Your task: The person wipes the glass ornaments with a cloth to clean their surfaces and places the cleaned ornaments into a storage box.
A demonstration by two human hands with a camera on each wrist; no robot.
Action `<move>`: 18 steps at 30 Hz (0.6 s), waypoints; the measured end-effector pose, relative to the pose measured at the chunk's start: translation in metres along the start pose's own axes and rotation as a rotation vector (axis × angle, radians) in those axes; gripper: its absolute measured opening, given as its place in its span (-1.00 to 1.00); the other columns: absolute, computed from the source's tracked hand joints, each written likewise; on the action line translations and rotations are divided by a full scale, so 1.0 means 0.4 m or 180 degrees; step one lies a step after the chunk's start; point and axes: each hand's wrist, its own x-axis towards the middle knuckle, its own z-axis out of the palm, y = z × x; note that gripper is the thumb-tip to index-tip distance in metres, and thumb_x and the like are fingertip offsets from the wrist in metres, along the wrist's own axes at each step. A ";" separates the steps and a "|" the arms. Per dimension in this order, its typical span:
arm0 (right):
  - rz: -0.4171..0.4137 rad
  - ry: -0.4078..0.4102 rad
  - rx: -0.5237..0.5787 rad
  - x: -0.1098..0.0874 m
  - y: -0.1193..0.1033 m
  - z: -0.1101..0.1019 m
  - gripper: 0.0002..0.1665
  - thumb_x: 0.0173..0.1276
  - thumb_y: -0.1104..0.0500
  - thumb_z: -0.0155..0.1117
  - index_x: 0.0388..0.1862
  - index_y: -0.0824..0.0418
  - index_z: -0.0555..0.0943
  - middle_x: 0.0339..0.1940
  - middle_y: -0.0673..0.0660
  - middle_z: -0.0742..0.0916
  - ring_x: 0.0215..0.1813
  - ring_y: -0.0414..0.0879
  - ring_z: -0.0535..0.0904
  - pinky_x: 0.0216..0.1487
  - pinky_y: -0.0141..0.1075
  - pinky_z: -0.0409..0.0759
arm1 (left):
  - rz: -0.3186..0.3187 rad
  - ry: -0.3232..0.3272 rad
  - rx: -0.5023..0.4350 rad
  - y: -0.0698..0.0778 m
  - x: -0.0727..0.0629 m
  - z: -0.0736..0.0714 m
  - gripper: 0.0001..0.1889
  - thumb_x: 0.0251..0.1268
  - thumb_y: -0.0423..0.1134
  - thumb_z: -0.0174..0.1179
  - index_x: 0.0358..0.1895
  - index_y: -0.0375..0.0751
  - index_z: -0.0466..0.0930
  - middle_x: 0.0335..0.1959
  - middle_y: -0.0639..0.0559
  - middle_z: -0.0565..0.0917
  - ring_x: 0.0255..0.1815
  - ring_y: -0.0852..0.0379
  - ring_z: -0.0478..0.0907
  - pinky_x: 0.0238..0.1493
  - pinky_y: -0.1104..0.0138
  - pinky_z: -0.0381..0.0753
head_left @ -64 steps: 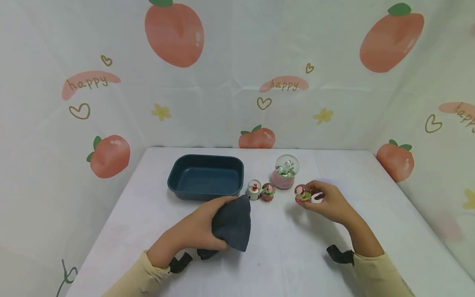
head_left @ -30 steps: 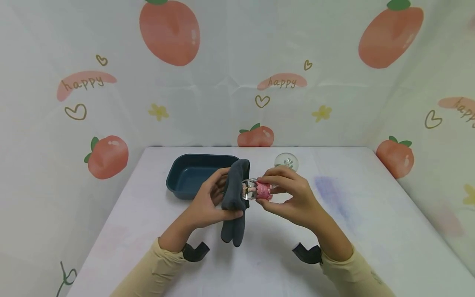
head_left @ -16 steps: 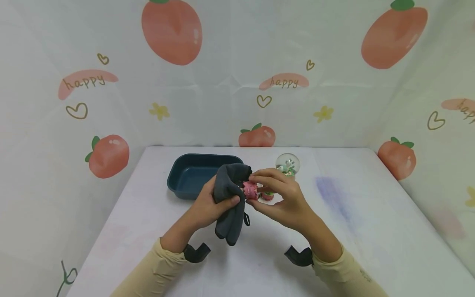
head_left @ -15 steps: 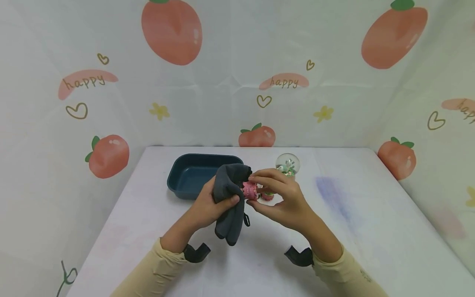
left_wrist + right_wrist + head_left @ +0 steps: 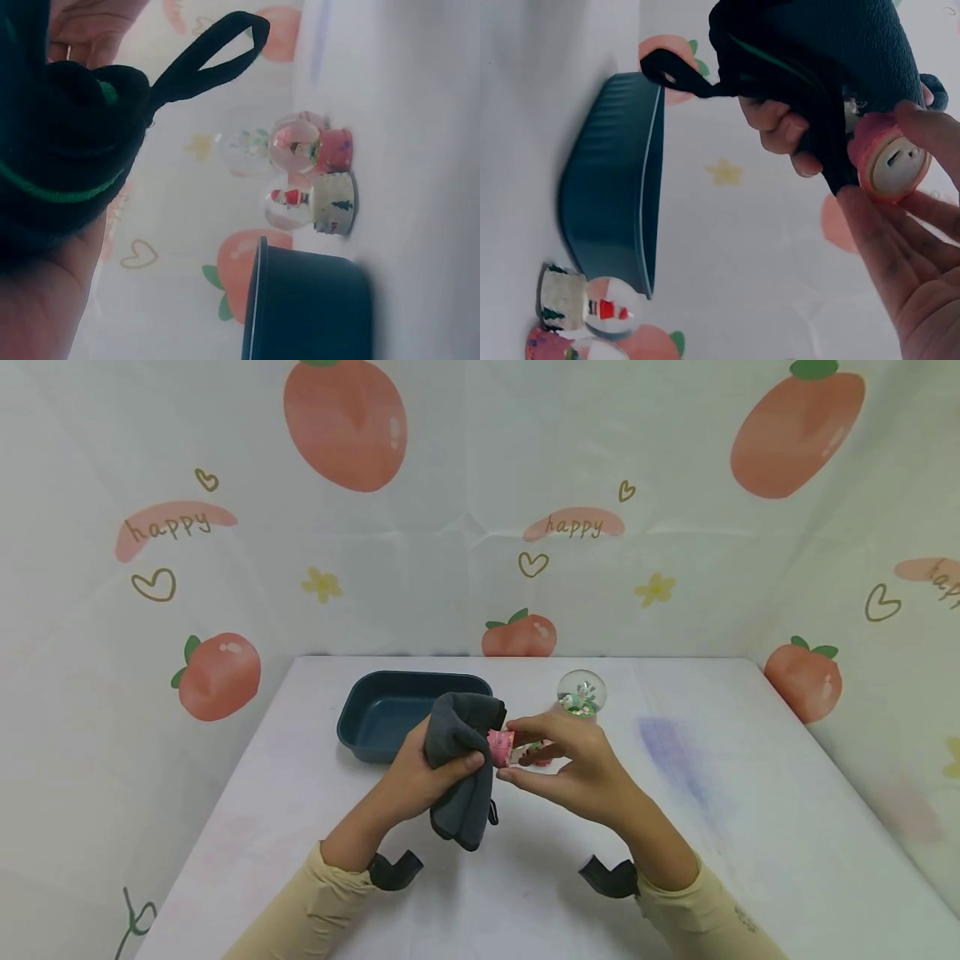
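1. The left grip [image 5: 411, 785] is holding the dark grey cloth [image 5: 461, 810] and wrapping it over the glass end of a pink-based snow globe [image 5: 500, 748]; the cloth is probably being bunched so that it can rub the dome.
2. The right grip [image 5: 573, 764] is pinching that globe's base between thumb and fingertips, presumably to leave the dome free for the cloth. The globe is lying sideways above the table [image 5: 787, 827], between both grips, its base facing 3 o'clock.
3. Taking the cloth as centre in the head view, the blue basin [image 5: 382, 718] is sitting toward 11 o'clock and the large snow globe [image 5: 581, 702] toward 2, apparently giving the work room.
4. Nearer, also toward 2, the white-based globe [image 5: 332, 202] and second pink-based globe [image 5: 335, 150] are standing upright, close together.
5. Counting: four globes (one held, three standing), one cloth, one basin.
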 end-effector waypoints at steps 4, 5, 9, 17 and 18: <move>0.0334 -0.0086 0.0006 -0.005 -0.001 0.005 -0.49 0.18 0.32 0.67 0.12 0.23 0.71 -0.12 0.08 0.84 -0.15 -0.09 0.84 -0.20 -0.29 0.79 | 0.0014 -0.0004 -0.0011 0.000 0.001 0.002 -0.33 0.36 0.13 0.43 0.38 -0.15 0.46 0.16 -0.17 0.67 0.10 -0.10 0.64 0.14 -0.05 0.68; 0.0392 -0.0099 0.0002 -0.006 -0.002 0.006 -0.49 0.21 0.31 0.65 0.14 0.22 0.70 -0.11 0.07 0.84 -0.14 -0.10 0.84 -0.19 -0.28 0.78 | 0.0008 0.0003 -0.0018 0.000 0.001 0.002 -0.34 0.36 0.11 0.43 0.38 -0.15 0.46 0.16 -0.17 0.67 0.10 -0.10 0.64 0.14 -0.06 0.68; 0.0412 -0.0121 -0.0115 -0.008 -0.002 0.008 -0.36 0.18 0.29 0.68 0.24 0.22 0.64 -0.01 0.08 0.83 -0.08 -0.13 0.82 -0.13 -0.25 0.80 | -0.0045 0.0046 -0.0021 0.003 -0.001 0.002 -0.36 0.37 0.07 0.42 0.37 -0.17 0.47 0.15 -0.18 0.67 0.09 -0.10 0.64 0.14 -0.06 0.66; -0.0531 0.0039 -0.0536 -0.001 -0.003 0.009 -0.33 0.01 0.41 0.69 0.16 0.27 0.68 0.12 0.19 0.75 0.14 -0.01 0.69 0.20 -0.38 0.67 | -0.0059 0.0134 -0.0016 0.004 -0.002 0.001 -0.36 0.37 0.06 0.43 0.35 -0.22 0.48 0.13 -0.20 0.69 0.06 -0.08 0.67 0.14 0.05 0.69; -0.0618 0.0081 -0.0574 0.000 -0.004 0.010 -0.35 0.00 0.43 0.67 0.14 0.26 0.69 0.10 0.18 0.75 0.12 -0.01 0.70 0.22 -0.42 0.63 | -0.0068 0.0134 -0.0030 0.005 -0.002 0.001 -0.36 0.37 0.06 0.43 0.35 -0.22 0.48 0.13 -0.21 0.69 0.05 -0.07 0.67 0.14 0.05 0.69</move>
